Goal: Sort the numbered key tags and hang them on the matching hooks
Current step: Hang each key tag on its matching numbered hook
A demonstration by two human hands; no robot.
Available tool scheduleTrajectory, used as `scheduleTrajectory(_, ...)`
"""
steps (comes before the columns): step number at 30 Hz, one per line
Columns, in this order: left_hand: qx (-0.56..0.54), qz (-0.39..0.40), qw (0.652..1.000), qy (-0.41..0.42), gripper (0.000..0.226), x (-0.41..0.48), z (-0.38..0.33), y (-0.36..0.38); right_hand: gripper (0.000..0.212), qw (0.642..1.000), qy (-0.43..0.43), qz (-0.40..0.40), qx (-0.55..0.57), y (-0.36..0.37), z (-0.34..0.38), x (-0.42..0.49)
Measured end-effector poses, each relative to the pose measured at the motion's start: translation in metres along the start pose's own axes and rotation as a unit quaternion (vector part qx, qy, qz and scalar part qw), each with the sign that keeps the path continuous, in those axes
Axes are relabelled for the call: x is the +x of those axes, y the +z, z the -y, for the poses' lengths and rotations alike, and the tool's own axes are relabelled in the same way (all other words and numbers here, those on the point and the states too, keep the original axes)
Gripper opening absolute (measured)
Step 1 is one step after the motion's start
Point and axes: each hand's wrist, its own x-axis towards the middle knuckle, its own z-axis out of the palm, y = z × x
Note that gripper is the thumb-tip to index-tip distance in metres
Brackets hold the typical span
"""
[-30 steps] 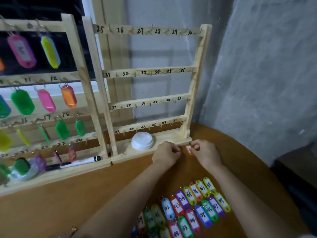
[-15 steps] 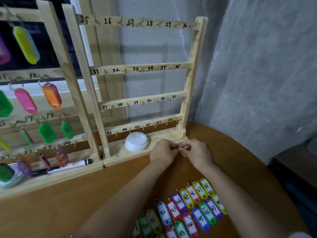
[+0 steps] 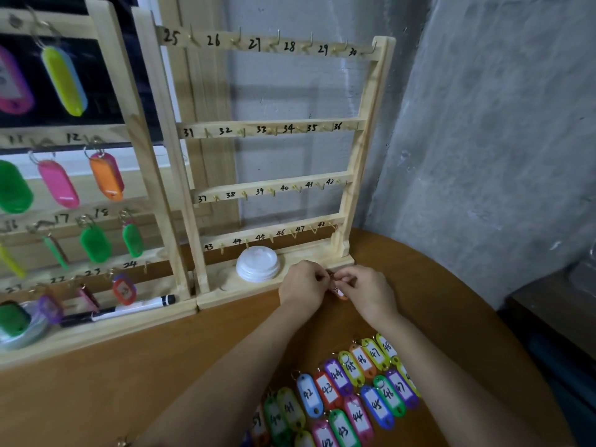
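Orange key tag (image 3: pixel 341 293) held low just before rack (image 3: pixel 352 195) base; left hand (image 3: pixel 301 287) pinches its upper end, right hand (image 3: pixel 371 291) pinches body, likely readying it for hook; number unreadable; other tags (image 3: pixel 354 391) lined up by number on table (image 3: pixel 161 366)

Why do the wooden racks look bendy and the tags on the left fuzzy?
Head view: the wide-angle lens tilts the right rack and left rack; the yellow tag far left looks smeared, while the blue 42 tag on the table reads sharp.
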Motion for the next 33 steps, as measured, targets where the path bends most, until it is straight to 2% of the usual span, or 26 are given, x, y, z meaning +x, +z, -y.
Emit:
scheduleTrajectory(5, -0.034, -0.007, 0.999, 0.017, 0.012, -0.015, 0.011, -0.034, 0.005, 0.998, -0.042, -0.001, 0.056, -0.005, 0.021, -0.008)
scheduleTrajectory(10, -0.044, -0.036, 0.998, 0.040, 0.010, -0.046, 0.022, -0.085, 0.011, 0.985, -0.088, 0.024, 0.148, -0.004, 0.067, -0.026)
scheduleTrajectory(16, -0.010, -0.086, 0.994, 0.066, 0.009, -0.095, 0.039, -0.152, 0.004, 0.976, -0.140, 0.043, 0.162, 0.011, 0.127, -0.048)
scheduleTrajectory(20, 0.020, -0.103, 0.991, 0.079, 0.010, -0.123, 0.057, -0.185, 0.008, 0.966, -0.177, 0.066, 0.175, 0.025, 0.161, -0.061)
scheduleTrajectory(25, 0.009, -0.130, 0.990, 0.045, 0.007, -0.142, 0.079, -0.207, 0.006, 0.961, -0.184, 0.104, 0.180, 0.048, 0.188, -0.070)
scheduleTrajectory(33, -0.061, -0.201, 0.973, -0.090, 0.009, -0.140, 0.107, -0.214, 0.012, 0.967, -0.177, 0.119, 0.138, 0.080, 0.219, -0.069)
